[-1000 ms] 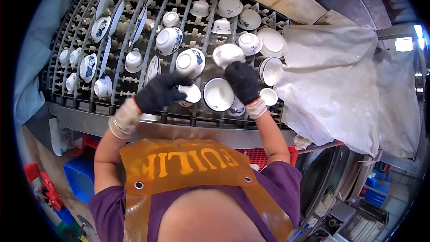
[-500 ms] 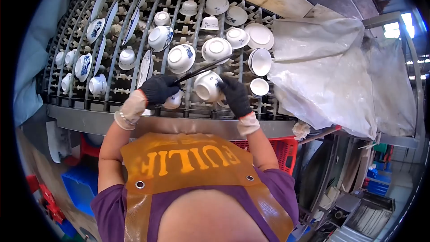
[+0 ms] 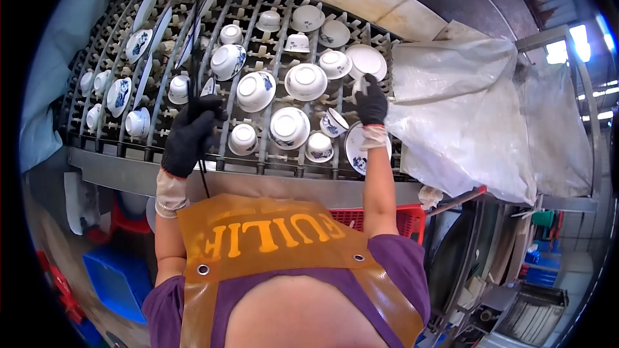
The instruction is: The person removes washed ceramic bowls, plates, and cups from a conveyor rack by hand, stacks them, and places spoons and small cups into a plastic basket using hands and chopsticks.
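Note:
My left hand (image 3: 191,132), in a black glove over a white one, is closed around a long thin black stick (image 3: 202,177) held roughly upright over the rack's left-middle part. My right hand (image 3: 372,103), gloved the same way, reaches to the far right of the rack. Its fingers are closed on a white dish (image 3: 356,85), mostly hidden, just in front of a white plate (image 3: 367,62). Below that hand a blue-patterned plate (image 3: 356,148) leans on edge, beside a tilted small bowl (image 3: 333,122). A larger upturned bowl (image 3: 289,128) sits between my hands.
The pegged conveyor rack (image 3: 222,148) carries several upturned bowls and, at left, plates on edge. A metal ledge (image 3: 277,183) runs along its near side. Plastic sheeting (image 3: 461,109) hangs at the right end. A red basket (image 3: 409,222) and a blue crate (image 3: 116,283) are below.
My right hand has moved right and away from the middle bowl, which now rests upturned. My left hand has drawn left, its stick swinging from slanted to upright. Dishes at the right are rearranged.

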`<state>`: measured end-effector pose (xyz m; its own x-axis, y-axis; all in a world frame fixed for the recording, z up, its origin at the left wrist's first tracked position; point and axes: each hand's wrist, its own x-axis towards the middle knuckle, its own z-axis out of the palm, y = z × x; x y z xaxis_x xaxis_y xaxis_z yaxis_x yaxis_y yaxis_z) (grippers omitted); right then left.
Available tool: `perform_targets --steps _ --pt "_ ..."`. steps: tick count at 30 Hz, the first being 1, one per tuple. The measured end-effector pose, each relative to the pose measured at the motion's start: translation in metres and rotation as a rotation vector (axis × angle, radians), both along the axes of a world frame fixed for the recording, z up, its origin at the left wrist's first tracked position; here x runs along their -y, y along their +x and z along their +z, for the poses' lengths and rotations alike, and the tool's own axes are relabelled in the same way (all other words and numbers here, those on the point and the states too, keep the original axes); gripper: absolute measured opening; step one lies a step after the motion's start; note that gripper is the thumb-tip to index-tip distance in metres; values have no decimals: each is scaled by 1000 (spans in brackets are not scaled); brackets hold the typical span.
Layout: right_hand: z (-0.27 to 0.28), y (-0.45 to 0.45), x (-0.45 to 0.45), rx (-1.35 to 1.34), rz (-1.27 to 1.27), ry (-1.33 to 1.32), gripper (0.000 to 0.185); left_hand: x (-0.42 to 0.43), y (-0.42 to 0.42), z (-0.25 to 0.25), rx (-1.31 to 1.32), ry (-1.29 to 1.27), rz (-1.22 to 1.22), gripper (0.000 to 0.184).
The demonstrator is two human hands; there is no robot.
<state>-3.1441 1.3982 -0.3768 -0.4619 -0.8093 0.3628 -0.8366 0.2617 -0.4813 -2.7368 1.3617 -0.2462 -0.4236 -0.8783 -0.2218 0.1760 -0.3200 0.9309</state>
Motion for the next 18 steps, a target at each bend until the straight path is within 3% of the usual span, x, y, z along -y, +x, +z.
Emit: perform_targets --steps 1,3,4,9,11,12,13,17,18 --pt "3 -8 -2 140 26 -149 42 -1 8 -1 24 9 22 27" --pt "4 -21 -9 693 -3 -299 39 -7 12 -13 68 13 40 26" --pt "30 -8 -15 854 -121 -256 32 -9 9 -17 77 32 21 25" --pt "-7 -27 -22 991 -85 -443 25 -15 -15 -21 121 -12 -69 23" --pt "-17 -37 -28 826 -13 -231 24 -15 -19 -20 125 12 -47 23" --pt "-37 -45 -25 1360 37 -439 25 -16 -20 -20 130 42 -27 23" --pt "-38 -50 -29 1233 72 -313 27 -16 -21 -21 129 39 -25 23" --pt "-60 -89 -9 485 -343 -141 29 -15 -10 -32 39 61 60 26" --pt "-61 -96 3 562 -438 -456 33 -16 -7 -33 30 96 114 26"
